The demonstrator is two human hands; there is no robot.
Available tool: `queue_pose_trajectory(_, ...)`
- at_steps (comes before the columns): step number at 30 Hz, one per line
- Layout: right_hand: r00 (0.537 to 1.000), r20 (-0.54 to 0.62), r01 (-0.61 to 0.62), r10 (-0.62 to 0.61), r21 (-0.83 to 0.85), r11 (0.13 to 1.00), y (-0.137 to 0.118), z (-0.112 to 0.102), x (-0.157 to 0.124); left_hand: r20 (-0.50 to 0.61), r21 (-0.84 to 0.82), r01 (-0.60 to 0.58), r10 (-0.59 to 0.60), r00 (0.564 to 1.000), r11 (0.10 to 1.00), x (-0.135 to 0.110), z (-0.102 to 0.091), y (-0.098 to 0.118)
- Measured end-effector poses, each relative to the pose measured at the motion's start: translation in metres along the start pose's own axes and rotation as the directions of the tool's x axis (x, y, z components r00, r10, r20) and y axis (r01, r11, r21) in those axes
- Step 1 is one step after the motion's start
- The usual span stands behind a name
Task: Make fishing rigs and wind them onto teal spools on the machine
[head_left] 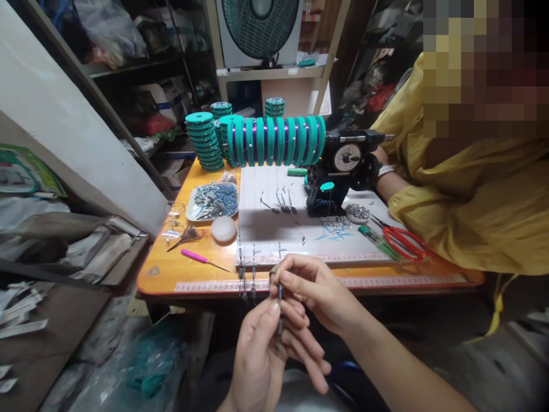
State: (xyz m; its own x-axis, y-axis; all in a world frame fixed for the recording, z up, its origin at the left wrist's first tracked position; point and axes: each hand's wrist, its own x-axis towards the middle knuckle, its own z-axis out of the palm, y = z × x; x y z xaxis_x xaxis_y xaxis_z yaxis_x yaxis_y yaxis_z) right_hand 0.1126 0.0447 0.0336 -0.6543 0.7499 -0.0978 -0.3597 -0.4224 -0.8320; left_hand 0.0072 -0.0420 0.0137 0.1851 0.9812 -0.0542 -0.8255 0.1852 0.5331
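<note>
In front of the table edge, both of my hands meet on a thin dark strand with a blue, ridged section [280,290]. My left hand [262,343] pinches its lower part between thumb and forefinger, the other fingers stretched out to the right. My right hand [315,289] grips the upper part from above with thumb and fingertips. The fingers hide some of the strand. Just to the left, several thin dark strands [253,269] with small dark pieces hang over the table edge.
A black winding machine [328,194] carries a row of green spools [277,140]. Around it are a tray of small blue parts [193,212], a pink-handled hook tool [194,256], red-handled scissors [405,243] and a dish of metal bits [357,213]. A person in a yellow top [463,194] sits at right.
</note>
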Motion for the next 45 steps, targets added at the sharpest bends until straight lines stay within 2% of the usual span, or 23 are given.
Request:
queue_pose_trajectory(11, 1.000, -0.013, 0.007, -0.006, 0.055, 0.998, 0.004, 0.003, -0.001, 0.029, -0.006, 0.012, -0.012, 1.000, 1.000, -0.001, -0.003, -0.003)
queue_pose_trajectory(21, 0.998, 0.056, 0.004, -0.005, 0.008, 1.000, -0.001, -0.006, 0.001, 0.007, 0.047, -0.005, 0.005, 1.000, 0.999, -0.004, -0.002, -0.003)
queue_pose_trajectory(33, 1.000, 0.029, -0.003, 0.002, 0.042, 0.999, 0.004, -0.001, 0.002, -0.002, 0.048, 0.003, -0.003, 1.000, 0.999, -0.001, -0.001, -0.003)
queue_pose_trajectory(36, 1.000, 0.010, 0.003, -0.003, -0.023, 1.000, 0.004, -0.003, 0.000, -0.025, 0.131, 0.001, 0.002, 1.000, 0.991, -0.002, -0.004, -0.003)
queue_pose_trajectory(38, 0.999, -0.008, 0.031, -0.032, -0.115, 0.993, 0.000, -0.006, -0.002, -0.058, 0.366, -0.029, 0.054, 0.997, 0.930, -0.002, -0.007, 0.001)
queue_pose_trajectory(39, 0.998, -0.016, 0.057, -0.061, -0.183, 0.981, -0.003, -0.008, -0.004, -0.063, 0.535, -0.058, 0.108, 0.992, 0.843, -0.002, -0.008, 0.005)
queue_pose_trajectory(41, 0.989, -0.034, 0.123, -0.146, -0.376, 0.918, -0.010, -0.010, -0.008, -0.020, 0.822, -0.118, 0.235, 0.972, 0.557, 0.002, -0.008, 0.014)
queue_pose_trajectory(42, 0.979, -0.041, 0.155, -0.199, -0.486, 0.860, -0.014, -0.010, -0.011, 0.017, 0.899, -0.141, 0.289, 0.957, 0.414, 0.005, -0.007, 0.018)
queue_pose_trajectory(43, 0.967, -0.043, 0.177, -0.250, -0.590, 0.788, -0.019, -0.010, -0.013, 0.047, 0.937, -0.158, 0.334, 0.941, 0.312, 0.010, -0.004, 0.023)
queue_pose_trajectory(44, 0.956, -0.040, 0.188, -0.291, -0.678, 0.711, -0.023, -0.010, -0.016, 0.060, 0.951, -0.165, 0.367, 0.928, 0.262, 0.016, -0.001, 0.026)
queue_pose_trajectory(45, 0.947, -0.031, 0.190, -0.319, -0.746, 0.639, -0.027, -0.010, -0.019, 0.050, 0.951, -0.162, 0.386, 0.921, 0.263, 0.023, 0.003, 0.029)
